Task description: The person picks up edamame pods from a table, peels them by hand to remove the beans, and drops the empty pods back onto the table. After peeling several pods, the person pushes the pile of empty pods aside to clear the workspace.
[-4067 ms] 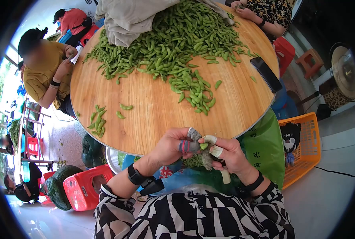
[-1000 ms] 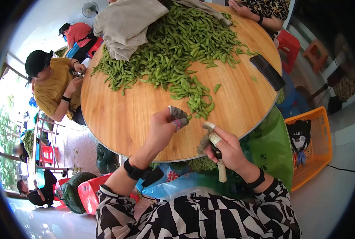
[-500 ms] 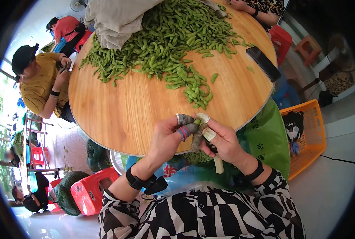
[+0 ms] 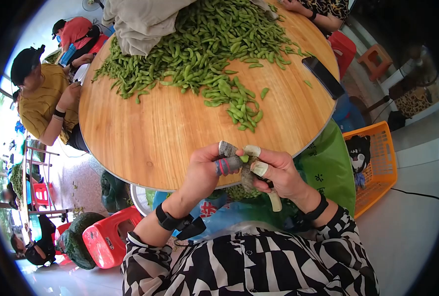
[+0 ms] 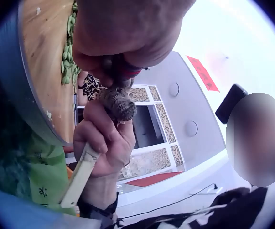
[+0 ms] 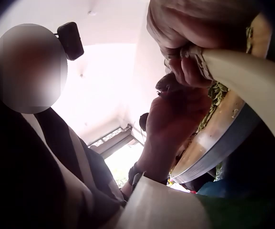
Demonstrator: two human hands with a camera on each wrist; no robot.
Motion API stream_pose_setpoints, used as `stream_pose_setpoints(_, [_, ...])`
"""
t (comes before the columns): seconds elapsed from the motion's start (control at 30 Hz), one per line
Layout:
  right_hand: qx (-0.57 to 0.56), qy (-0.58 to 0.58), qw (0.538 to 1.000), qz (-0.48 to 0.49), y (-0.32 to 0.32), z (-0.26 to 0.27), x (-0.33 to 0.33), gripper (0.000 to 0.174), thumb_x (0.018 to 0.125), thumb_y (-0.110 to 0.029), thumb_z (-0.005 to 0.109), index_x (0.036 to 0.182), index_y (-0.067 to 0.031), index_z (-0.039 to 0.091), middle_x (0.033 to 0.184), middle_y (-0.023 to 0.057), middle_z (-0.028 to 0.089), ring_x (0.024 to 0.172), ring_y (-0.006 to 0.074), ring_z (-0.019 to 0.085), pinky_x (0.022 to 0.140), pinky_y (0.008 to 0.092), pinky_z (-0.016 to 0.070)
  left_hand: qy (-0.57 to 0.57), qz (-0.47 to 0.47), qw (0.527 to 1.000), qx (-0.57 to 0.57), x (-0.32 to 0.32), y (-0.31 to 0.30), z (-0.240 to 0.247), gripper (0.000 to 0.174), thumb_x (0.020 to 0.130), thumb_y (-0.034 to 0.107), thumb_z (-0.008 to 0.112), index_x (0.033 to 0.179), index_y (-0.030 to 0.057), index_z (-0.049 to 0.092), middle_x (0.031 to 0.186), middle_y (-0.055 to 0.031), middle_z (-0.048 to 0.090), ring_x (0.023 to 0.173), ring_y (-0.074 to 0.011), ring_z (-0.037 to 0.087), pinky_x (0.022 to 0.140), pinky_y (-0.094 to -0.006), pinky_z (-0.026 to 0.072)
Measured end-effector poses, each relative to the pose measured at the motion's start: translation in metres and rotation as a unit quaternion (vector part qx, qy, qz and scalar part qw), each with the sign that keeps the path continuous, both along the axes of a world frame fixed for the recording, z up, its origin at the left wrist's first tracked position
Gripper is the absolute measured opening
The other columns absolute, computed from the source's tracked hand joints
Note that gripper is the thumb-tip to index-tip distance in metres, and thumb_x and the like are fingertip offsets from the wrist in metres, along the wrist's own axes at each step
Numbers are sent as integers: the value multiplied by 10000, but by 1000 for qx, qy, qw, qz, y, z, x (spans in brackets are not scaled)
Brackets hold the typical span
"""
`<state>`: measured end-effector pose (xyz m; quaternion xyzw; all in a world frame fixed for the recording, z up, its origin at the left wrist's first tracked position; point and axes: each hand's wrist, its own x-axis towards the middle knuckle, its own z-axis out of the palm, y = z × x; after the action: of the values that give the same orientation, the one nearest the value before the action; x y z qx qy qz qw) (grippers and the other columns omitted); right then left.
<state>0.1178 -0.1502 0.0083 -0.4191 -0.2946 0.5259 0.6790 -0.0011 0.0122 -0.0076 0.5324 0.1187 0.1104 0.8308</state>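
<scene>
At the table's near edge, both hands meet over a green soybean pod (image 4: 244, 158). My left hand (image 4: 202, 170) pinches it between thumb and forefinger, both in grey finger covers. My right hand (image 4: 281, 172), thumb and forefinger wrapped in pale tape, closes in on the pod from the other side. Its curled fingers grip a tool whose cream handle (image 4: 275, 202) sticks out below the palm. That handle also shows in the left wrist view (image 5: 80, 179) and large in the right wrist view (image 6: 252, 81); the tool's working end is hidden.
A big heap of soybean pods (image 4: 194, 64) covers the far side of the round wooden table (image 4: 140, 133), partly under a grey cloth (image 4: 143, 24). A phone (image 4: 323, 77) lies at the right rim. An orange crate (image 4: 377, 182) and red stool (image 4: 108, 239) flank me; a person (image 4: 44, 93) sits left.
A second ago my hands were apart, the left over the table; they have since come together at its near edge. Loose pods seen earlier at the table's left are gone.
</scene>
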Motion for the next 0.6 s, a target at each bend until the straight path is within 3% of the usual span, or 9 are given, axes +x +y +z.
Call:
stream_pose_setpoints(0.07, [-13,-20,1000,10,-5,-1,5,367,947,-59,476,1309,-10,502,748,-7,522,509,56,423,443,206,334,-12,-32,998,-61,2,-2,2,138,885,82,617,996,5,648,843,-23,638,746,-91,577,660,-209,465])
stream_pose_setpoints(0.13, [-26,-40,999,21,-8,-7,8,362,939,-40,494,1300,-16,515,798,12,572,527,58,450,460,208,365,83,1,971,-226,7,-14,13,131,895,117,602,961,9,635,782,-22,619,679,-85,551,586,-194,419])
stream_pose_setpoints(0.17, [23,-242,969,-45,-9,-16,9,389,910,-32,535,1297,-7,512,784,32,566,556,84,476,500,223,396,84,2,971,-225,8,-17,10,131,895,117,602,961,9,635,782,-22,619,679,-85,551,586,-194,419])
stream_pose_setpoints(0.2, [71,-431,893,-109,-11,-20,9,421,880,-24,576,1295,3,510,770,51,560,586,110,502,541,239,427,84,-10,978,-188,10,-19,6,111,896,101,588,948,10,626,765,-17,611,677,-81,547,578,-193,410])
stream_pose_setpoints(0.27, [55,-426,892,-139,-15,-20,1,423,852,-20,603,1268,6,525,765,65,557,614,128,517,572,248,438,83,-25,985,-148,14,-27,4,94,897,84,574,935,11,618,748,-12,602,674,-76,543,569,-192,400])
stream_pose_setpoints(0.37, [1,-413,894,-173,-24,-22,-1,393,824,-28,632,1209,0,557,734,71,545,625,138,519,589,257,438,120,-11,992,-27,17,-39,8,84,908,79,544,890,17,598,721,2,580,657,-83,539,565,-212,417])
stream_pose_setpoints(0.47, [-26,-412,897,-155,-29,-21,5,321,824,-47,630,1139,-14,581,685,63,535,587,136,519,563,268,431,122,-29,985,120,11,-40,13,94,894,68,566,967,17,598,787,0,593,670,-69,529,575,-215,414])
stream_pose_setpoints(0.53, [-20,-418,898,-132,-35,-19,8,281,825,-53,625,1102,-20,589,662,63,534,565,142,530,550,278,434,144,-45,945,289,-4,-27,19,87,886,57,570,953,12,602,767,-31,599,638,-129,533,584,-267,437])
stream_pose_setpoints(0.6, [-47,-406,913,5,-41,-17,16,265,821,-74,626,1078,-22,590,638,82,544,535,188,565,527,304,444,122,-56,841,524,-34,-5,42,91,847,37,586,930,1,596,778,-105,608,644,-247,580,607,-339,469])
